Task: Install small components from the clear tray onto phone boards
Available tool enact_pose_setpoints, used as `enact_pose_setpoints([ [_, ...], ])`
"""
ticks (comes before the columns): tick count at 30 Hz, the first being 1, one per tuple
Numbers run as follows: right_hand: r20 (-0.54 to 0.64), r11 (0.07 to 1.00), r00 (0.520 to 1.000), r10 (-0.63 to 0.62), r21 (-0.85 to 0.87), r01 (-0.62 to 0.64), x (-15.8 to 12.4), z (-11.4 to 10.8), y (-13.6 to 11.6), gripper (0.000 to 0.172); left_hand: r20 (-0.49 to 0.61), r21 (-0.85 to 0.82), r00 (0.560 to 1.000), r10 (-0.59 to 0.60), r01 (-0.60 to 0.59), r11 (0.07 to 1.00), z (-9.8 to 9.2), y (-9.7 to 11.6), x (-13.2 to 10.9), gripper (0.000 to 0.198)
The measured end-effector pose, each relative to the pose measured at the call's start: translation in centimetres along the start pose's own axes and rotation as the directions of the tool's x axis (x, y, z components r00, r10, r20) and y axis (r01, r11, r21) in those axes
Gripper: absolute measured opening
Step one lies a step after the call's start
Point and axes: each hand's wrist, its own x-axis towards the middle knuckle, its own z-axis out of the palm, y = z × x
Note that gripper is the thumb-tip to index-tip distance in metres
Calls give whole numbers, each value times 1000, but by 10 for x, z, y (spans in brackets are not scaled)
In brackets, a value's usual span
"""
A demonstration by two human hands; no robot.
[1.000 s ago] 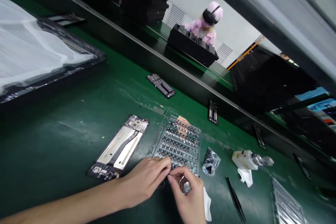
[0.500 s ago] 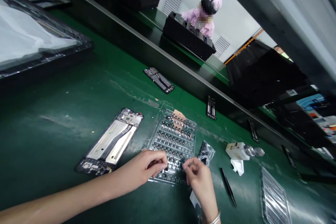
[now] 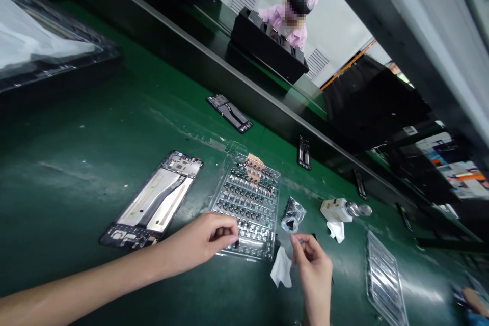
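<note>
My left hand is curled at the near edge of a clear plastic tray full of small dark parts, its fingertips pinching something tiny and dark. My right hand hovers right of the tray with thumb and forefinger pressed together on something too small to name, just below a crumpled clear bag. A white wipe lies between the two hands. An open phone frame rests on the green mat left of the tray.
A white bottle and another wipe sit to the right, with a second clear tray beyond. More phone frames lie farther back. A large black tray is far left. A person in pink works behind a black bin.
My right hand has drawn away from the tray, moving right toward the crumpled bag. My left hand has stayed at the tray's near edge. The view has drifted, uncovering the white wipe.
</note>
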Motion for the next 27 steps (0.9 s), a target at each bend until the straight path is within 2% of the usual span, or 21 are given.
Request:
enact_pose_setpoints([
  [3,-77,997,996,-50,-57,46,-5,4,12,34,-1,-17,1000,1,-1,1000,1,-1,1,18],
  [8,-46,973,981,-188,-145,179,-6,19,11,24,-6,-45,1000,-19,19,999,-1,0,2,17],
  [12,-29,944,960,-278,-196,267,-3,23,9,16,5,-183,998,-62,62,981,-3,1,4,16],
  [15,-45,935,950,-309,-199,295,-4,25,3,16,-3,-283,998,-58,54,958,-3,-1,5,16],
  [17,-41,940,947,-320,-141,311,-10,28,-9,17,-21,-309,998,-51,42,950,-3,-2,5,17],
  [20,40,931,932,-360,72,357,-25,38,-38,14,-46,-338,998,-44,26,941,-3,-1,5,18],
  [22,97,890,896,-434,197,410,-34,45,-57,10,-56,-358,998,-36,13,934,-3,1,4,18],
  [24,105,844,853,-511,250,474,-40,52,-70,8,-61,-378,998,-24,-1,926,-3,3,2,18],
  [27,85,811,830,-551,290,508,-40,56,-78,10,-65,-403,998,-10,-17,915,-2,4,0,19],
])
